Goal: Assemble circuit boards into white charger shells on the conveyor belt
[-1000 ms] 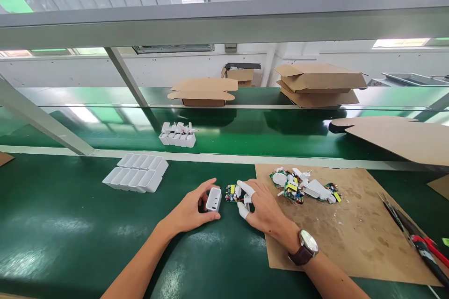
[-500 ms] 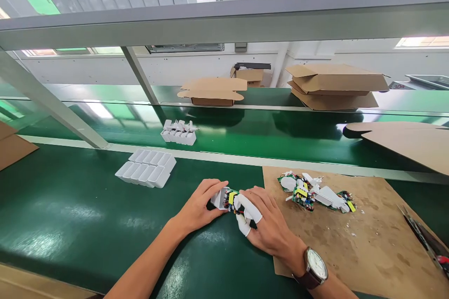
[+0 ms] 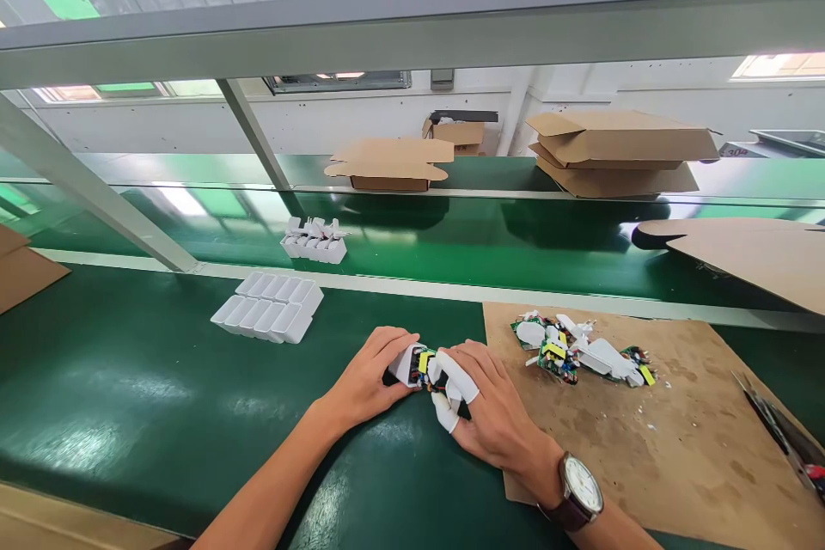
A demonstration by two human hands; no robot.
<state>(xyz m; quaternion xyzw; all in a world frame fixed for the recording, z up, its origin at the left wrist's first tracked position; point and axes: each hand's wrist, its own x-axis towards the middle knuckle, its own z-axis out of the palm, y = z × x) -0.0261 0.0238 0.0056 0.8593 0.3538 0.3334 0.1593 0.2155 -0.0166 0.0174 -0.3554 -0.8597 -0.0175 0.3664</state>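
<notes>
White charger housing (image 3: 406, 361), open-ended plastic shell, held tilted just above the green bench mat (image 3: 129, 395) at centre front; left hand (image 3: 367, 382) wrapped around it, fingers curled over the top and thumb beneath. Circuit board (image 3: 426, 363), green with a yellow component, meets the housing's open mouth; right hand (image 3: 490, 404), white finger cots on thumb and forefinger, pinches the board's outer end and holds it against the shell. Progress, as a judgement: board appears partly entered, its yellow part and outer end exposed, so seating looks unfinished; depth inside the shell cannot be told. Wristwatch (image 3: 580, 490) with brown strap on the right wrist. Just to the right, a cardboard sheet (image 3: 644, 455) bearing a loose pile of boards and white plastic parts (image 3: 580, 352), apparently unassembled stock. Pliers or cutters (image 3: 783, 440) at the sheet's far right edge, partly cut off by the frame. Left and farther back, two rows of white housings (image 3: 267, 316) lying side by side on the mat. Beyond a pale divider strip, a small batch of white pronged pieces (image 3: 314, 241) on the conveyor belt (image 3: 451, 245). Rear shelf: flat and folded cardboard boxes (image 3: 612, 150).
</notes>
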